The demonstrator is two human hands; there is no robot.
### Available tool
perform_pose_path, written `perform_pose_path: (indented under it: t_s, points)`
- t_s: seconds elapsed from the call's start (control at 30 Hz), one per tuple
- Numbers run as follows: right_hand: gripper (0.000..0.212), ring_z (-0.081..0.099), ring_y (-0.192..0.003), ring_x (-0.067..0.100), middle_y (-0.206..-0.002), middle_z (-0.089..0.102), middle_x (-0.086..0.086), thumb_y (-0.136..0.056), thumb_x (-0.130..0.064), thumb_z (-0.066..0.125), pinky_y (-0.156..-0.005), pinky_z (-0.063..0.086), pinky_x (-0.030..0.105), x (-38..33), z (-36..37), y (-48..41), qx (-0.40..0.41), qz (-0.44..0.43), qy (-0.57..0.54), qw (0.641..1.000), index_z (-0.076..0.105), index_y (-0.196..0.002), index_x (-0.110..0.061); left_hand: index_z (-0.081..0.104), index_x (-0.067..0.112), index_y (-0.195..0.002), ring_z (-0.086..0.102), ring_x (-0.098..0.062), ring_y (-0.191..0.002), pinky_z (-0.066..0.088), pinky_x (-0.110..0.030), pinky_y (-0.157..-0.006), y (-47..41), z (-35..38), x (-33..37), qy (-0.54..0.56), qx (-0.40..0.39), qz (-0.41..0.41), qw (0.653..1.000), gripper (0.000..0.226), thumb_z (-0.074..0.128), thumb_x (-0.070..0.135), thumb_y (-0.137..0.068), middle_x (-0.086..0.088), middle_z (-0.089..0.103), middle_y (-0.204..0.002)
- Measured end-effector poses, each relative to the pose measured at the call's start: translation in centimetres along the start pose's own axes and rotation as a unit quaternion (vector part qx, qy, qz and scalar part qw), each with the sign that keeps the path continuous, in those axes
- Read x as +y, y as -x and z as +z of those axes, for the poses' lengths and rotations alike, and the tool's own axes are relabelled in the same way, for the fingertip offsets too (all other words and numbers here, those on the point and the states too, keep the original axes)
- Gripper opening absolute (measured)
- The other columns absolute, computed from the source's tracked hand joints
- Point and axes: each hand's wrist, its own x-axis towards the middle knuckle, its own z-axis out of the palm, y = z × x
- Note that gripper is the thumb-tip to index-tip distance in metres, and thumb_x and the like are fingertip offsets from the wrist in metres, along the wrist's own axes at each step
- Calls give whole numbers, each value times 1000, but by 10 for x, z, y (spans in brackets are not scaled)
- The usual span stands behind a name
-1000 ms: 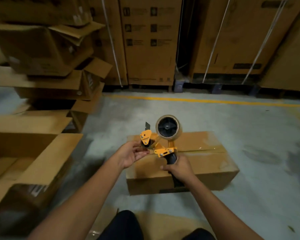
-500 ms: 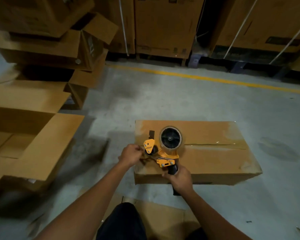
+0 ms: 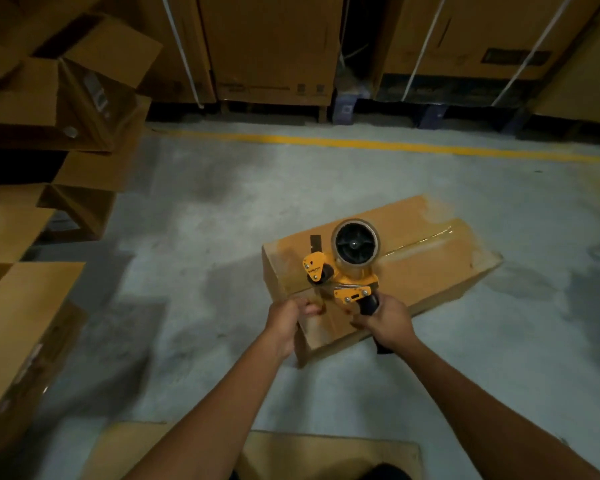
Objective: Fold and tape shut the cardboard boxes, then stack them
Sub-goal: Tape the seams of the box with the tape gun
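Note:
A closed cardboard box (image 3: 426,268) lies on the concrete floor, its top seam covered by clear tape. Over its near left corner I hold an orange tape dispenser (image 3: 343,268) with a roll of clear tape. My right hand (image 3: 387,320) grips the dispenser's black handle. My left hand (image 3: 290,318) is closed just left of the dispenser's front, pinching at the tape end by the box's corner; the tape itself is too thin to make out there.
Open, unfolded boxes (image 3: 25,306) pile up along the left side. Tall strapped cartons on pallets (image 3: 274,46) stand behind a yellow floor line (image 3: 378,143). A flat cardboard sheet (image 3: 326,452) lies under me.
My view tilted down and the box now sits turned at an angle. Both hands with the dispenser came down to the box's near left corner. My left hand closed into a pinch.

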Motion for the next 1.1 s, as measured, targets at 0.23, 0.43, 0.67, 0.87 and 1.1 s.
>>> perform_pose_path:
  t_s: [0.23, 0.43, 0.67, 0.87, 1.1]
  points:
    - [31, 64, -83, 23, -88, 69, 1, -71, -25, 84, -71, 51, 33, -22, -47, 17, 7, -82, 66, 994, 64, -94, -19, 59, 4, -110, 67, -31, -99, 47, -38, -86, 19, 8, 1, 68, -73, -110, 989, 46, 38, 45, -103, -15, 73, -100]
    - [30, 70, -71, 16, -85, 72, 0, -73, -24, 85, -74, 59, 40, -47, -52, 63, 7, -114, 83, 990, 60, -89, -22, 62, -4, -107, 71, -25, -68, 53, -25, -50, 71, -17, 20, 126, -146, -120, 974, 44, 44, 36, -103, -18, 75, -89]
    - [31, 67, -52, 9, -79, 68, -5, -79, -27, 85, -50, 54, 27, -64, -45, 122, 8, -114, 19, 993, 62, -98, -21, 65, -4, -93, 66, -16, -48, 53, -19, -44, 101, -56, 34, 24, -127, 6, 992, 27, 42, 8, -103, -13, 70, -65]
    - [17, 67, -69, 22, -75, 71, 2, -84, -10, 76, -60, 58, 34, -63, -11, 149, 14, -126, -158, 979, 70, -100, -8, 63, -3, -88, 61, -23, -46, 52, -26, -46, 101, -70, 67, -284, -109, 183, 935, 30, 35, -4, -98, -16, 66, -62]
    - [14, 46, -48, 12, -58, 53, 0, -94, -3, 63, -47, 39, 28, -88, 31, 101, -42, -17, -242, 969, 62, -106, -11, 64, -2, -76, 59, -20, -42, 52, -26, -46, 30, -69, 120, -463, -107, 204, 856, 29, 39, -3, -91, -18, 64, -65]
